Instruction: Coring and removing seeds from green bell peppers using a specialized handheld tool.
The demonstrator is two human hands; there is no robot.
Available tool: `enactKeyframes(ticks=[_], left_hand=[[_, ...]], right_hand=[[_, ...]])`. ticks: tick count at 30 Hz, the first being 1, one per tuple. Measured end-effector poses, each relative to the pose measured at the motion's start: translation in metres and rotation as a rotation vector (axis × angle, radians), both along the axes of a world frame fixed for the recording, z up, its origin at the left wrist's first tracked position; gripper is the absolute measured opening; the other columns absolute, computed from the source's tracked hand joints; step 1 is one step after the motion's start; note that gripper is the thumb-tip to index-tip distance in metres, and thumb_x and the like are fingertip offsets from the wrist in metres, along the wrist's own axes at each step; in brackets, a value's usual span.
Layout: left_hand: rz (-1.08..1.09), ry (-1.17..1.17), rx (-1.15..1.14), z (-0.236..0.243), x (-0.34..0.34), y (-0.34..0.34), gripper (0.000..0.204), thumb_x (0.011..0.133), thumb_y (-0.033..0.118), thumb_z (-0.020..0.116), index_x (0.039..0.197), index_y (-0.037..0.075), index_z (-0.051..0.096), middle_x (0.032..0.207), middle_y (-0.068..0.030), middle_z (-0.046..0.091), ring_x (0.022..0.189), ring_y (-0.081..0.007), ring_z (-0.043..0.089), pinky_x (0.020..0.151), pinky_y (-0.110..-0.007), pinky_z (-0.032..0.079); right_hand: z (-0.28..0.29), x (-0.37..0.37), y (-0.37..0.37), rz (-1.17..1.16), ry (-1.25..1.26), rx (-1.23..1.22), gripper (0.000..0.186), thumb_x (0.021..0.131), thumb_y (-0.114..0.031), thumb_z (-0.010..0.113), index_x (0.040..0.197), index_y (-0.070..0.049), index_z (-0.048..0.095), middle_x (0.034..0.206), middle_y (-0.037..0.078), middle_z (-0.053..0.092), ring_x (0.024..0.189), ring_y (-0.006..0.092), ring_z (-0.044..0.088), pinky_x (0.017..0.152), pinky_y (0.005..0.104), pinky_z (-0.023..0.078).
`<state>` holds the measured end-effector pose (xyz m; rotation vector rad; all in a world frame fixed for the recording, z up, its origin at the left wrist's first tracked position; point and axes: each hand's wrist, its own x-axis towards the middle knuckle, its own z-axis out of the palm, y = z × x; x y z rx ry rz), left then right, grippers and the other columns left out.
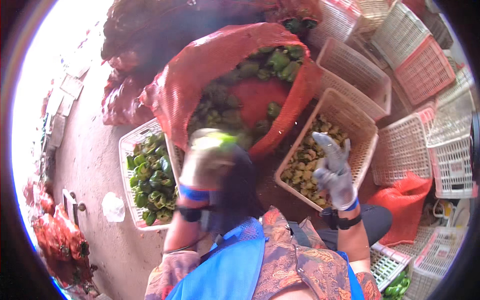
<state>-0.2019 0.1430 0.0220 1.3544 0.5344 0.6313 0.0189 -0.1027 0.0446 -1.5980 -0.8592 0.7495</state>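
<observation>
My left hand (202, 160), gloved and smeared by motion, is at the near edge of an open red mesh sack (175, 95) of green peppers (277, 60). A bright green blur (222, 137) is at its fingers; I cannot make out whether it is gripped. My right hand (332, 170), in a pale glove, has fingers apart and nothing visible in them, over a plastic crate (362, 150) of pale yellowish pieces (305, 160), perhaps pepper cores or trimmings. Left of the sack is a white crate (132, 135) holding green peppers (152, 182).
Stacked pale and pink crates (402, 147) line the right, with a red sack (400, 210) among them. More full mesh sacks (130, 40) lie behind. At left are a white bag (113, 206), a metal wheeled frame (70, 202) and red sacks (60, 240).
</observation>
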Motion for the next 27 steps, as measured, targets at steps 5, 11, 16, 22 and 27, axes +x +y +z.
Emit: enactKeyframes(ticks=[5, 11, 16, 22, 27], left_hand=[[0.881, 0.344, 0.018, -0.044, -0.143, 0.137, 0.054, 0.086, 0.017, 0.07, 0.135, 0.016, 0.048, 0.104, -0.0052, 0.063, 0.087, -0.015, 0.064, 0.072, -0.024, 0.055], [0.039, 0.591, 1.141, -0.085, 0.009, 0.166, 0.053, 0.075, 0.005, 0.07, 0.126, 0.012, 0.058, 0.135, -0.0143, 0.053, 0.123, -0.0324, 0.051, 0.094, -0.037, 0.051], [-0.672, 1.034, 1.719, -0.176, 0.162, 0.176, 0.051, 0.084, 0.008, 0.057, 0.133, 0.02, 0.055, 0.146, -0.0054, 0.045, 0.136, -0.0256, 0.039, 0.107, -0.038, 0.04], [-0.384, 0.678, 1.412, -0.186, 0.186, 0.204, 0.042, 0.082, 0.002, 0.057, 0.123, 0.011, 0.062, 0.117, -0.0161, 0.065, 0.112, -0.0345, 0.06, 0.098, -0.042, 0.047], [-0.688, 0.022, -0.07, -0.001, 0.223, 0.077, 0.051, 0.08, 0.015, 0.07, 0.126, 0.001, 0.051, 0.115, -0.0079, 0.059, 0.106, -0.0179, 0.058, 0.096, -0.037, 0.045]], right_hand=[[-0.057, 0.037, 0.0, -0.168, 0.525, -0.088, 0.054, 0.088, -0.024, 0.067, 0.134, -0.003, 0.049, 0.113, 0.004, 0.065, 0.061, 0.0031, 0.052, 0.048, 0.018, 0.039], [-0.107, 0.053, -0.01, -0.473, 1.189, 0.005, 0.052, 0.088, -0.017, 0.069, 0.132, -0.001, 0.048, 0.11, 0.01, 0.062, 0.077, 0.0127, 0.058, 0.064, 0.0244, 0.05], [-0.128, 0.003, -0.034, -0.556, 1.483, -0.137, 0.034, 0.084, -0.003, 0.066, 0.116, 0.005, 0.057, 0.1, 0.016, 0.063, 0.087, 0.0262, 0.063, 0.08, 0.0378, 0.054], [-0.153, -0.007, -0.096, -0.383, 1.196, -0.291, 0.047, 0.086, -0.011, 0.063, 0.129, 0.003, 0.051, 0.113, 0.015, 0.063, 0.096, 0.0263, 0.061, 0.08, 0.0378, 0.054], [-0.048, 0.019, -0.072, -0.267, 0.985, 0.003, 0.046, 0.096, -0.032, 0.059, 0.131, -0.004, 0.05, 0.077, -0.003, 0.048, 0.064, 0.0073, 0.048, 0.057, 0.0226, 0.041]])
